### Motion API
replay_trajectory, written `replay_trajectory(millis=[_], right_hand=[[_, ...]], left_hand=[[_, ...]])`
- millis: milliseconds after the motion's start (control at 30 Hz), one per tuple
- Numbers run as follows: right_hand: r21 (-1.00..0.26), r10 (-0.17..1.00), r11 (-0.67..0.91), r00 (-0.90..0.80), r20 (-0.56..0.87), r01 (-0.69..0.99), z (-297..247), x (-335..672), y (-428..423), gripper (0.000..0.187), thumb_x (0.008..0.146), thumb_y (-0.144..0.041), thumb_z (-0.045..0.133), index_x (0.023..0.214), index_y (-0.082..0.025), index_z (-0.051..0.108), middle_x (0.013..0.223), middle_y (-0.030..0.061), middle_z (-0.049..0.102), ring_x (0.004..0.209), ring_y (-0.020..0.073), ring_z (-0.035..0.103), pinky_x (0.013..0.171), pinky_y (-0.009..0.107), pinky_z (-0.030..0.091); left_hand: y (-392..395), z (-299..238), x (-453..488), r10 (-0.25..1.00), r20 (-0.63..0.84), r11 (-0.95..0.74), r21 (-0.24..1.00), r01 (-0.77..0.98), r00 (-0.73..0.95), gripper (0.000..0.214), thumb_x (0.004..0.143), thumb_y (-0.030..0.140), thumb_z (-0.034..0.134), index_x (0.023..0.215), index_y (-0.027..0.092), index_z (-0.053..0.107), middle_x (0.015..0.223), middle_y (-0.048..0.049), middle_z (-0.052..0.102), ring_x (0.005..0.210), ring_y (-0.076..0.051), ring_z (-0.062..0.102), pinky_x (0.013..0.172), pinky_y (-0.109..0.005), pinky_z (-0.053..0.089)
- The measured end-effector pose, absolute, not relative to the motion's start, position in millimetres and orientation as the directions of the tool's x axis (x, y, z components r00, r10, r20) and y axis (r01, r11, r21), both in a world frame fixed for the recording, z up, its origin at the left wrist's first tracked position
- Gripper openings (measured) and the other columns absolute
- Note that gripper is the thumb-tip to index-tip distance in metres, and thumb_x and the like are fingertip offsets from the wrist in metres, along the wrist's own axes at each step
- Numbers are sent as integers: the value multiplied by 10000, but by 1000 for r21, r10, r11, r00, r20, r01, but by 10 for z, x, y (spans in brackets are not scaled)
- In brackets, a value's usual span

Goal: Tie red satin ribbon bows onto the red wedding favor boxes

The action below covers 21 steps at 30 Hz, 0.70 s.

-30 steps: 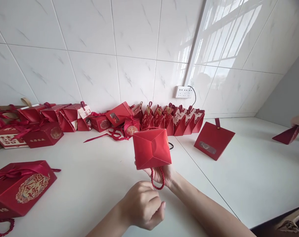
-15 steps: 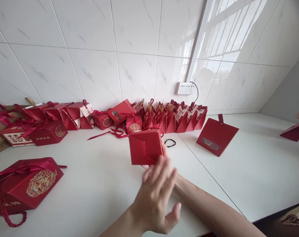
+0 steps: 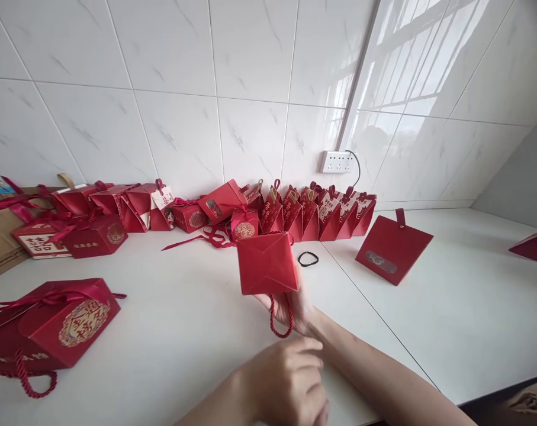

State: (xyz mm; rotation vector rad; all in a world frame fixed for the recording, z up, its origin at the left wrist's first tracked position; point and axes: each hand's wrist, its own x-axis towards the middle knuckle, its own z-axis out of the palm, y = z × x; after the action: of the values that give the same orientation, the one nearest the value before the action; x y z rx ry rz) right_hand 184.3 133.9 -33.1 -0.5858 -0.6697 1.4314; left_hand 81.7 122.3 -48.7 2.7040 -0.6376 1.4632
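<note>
A red gift box (image 3: pixel 268 263) is held up near the middle of the view, its folded, creased bottom face toward me. My right hand (image 3: pixel 302 305) supports it from behind and below, with most of the fingers hidden by the box. A twisted red cord handle (image 3: pixel 281 316) hangs in a loop under the box, in front of my right palm. Lower down, across my right forearm, my left hand (image 3: pixel 290 376) is loosely curled and a little blurred. Its fingers are slightly apart, and nothing shows in it.
Several red gift boxes (image 3: pixel 319 216) line the tiled wall. A larger box (image 3: pixel 79 331) with ribbon and cord lies at left. At right stands a red box with a strap (image 3: pixel 395 248). A black band (image 3: pixel 308 258) lies on the white tabletop (image 3: pixel 179 331). A socket strip (image 3: pixel 338 162) is on the wall.
My left hand has dropped away from the box toward me, its spread fingers curling. The cord loop now hangs in sight below the box, and the bottom flaps look flatter.
</note>
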Motion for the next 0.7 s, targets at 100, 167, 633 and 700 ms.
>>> replay_trajectory(millis=[100, 167, 633, 700], right_hand=[[-601, 993, 119, 82, 89, -791, -321, 1868, 1338, 422, 850, -519, 530, 1159, -231, 532, 1083, 36, 663, 1075, 205, 607, 946, 384, 527], [-564, 993, 108, 63, 99, -819, -321, 1878, 1333, 436, 824, -476, 590, 1174, -224, 527, 1068, 52, 664, 1038, 229, 623, 906, 420, 545], [-712, 990, 142, 102, 99, -688, -15, 1862, 1260, 647, 678, -719, 579, 1049, -189, 584, 962, 70, 674, 995, 261, 619, 873, 407, 532], [-804, 947, 308, 244, 208, -508, 105, 1987, 1117, 709, 621, -635, 707, 1157, -212, 515, 1121, 71, 624, 1099, 268, 570, 933, 406, 498]], left_hand=[[1190, -577, 839, -312, 805, -925, -135, -356, 506, 268, 732, 104, 440, 477, 180, 467, 443, 23, 489, 448, -90, 438, 714, -264, 508], [1212, -567, 815, -255, 818, -945, -99, -310, 516, 235, 707, 92, 443, 489, 178, 458, 432, 25, 456, 405, -89, 347, 528, -255, 453], [1512, -457, 648, -100, 764, -980, 34, -194, 638, 296, 792, 76, 396, 530, 210, 365, 433, 39, 399, 402, -106, 347, 436, -256, 354], [1642, -433, 570, -20, 736, -984, 105, -144, 677, 322, 830, 78, 406, 534, 205, 391, 438, 40, 420, 405, -98, 401, 429, -232, 361]])
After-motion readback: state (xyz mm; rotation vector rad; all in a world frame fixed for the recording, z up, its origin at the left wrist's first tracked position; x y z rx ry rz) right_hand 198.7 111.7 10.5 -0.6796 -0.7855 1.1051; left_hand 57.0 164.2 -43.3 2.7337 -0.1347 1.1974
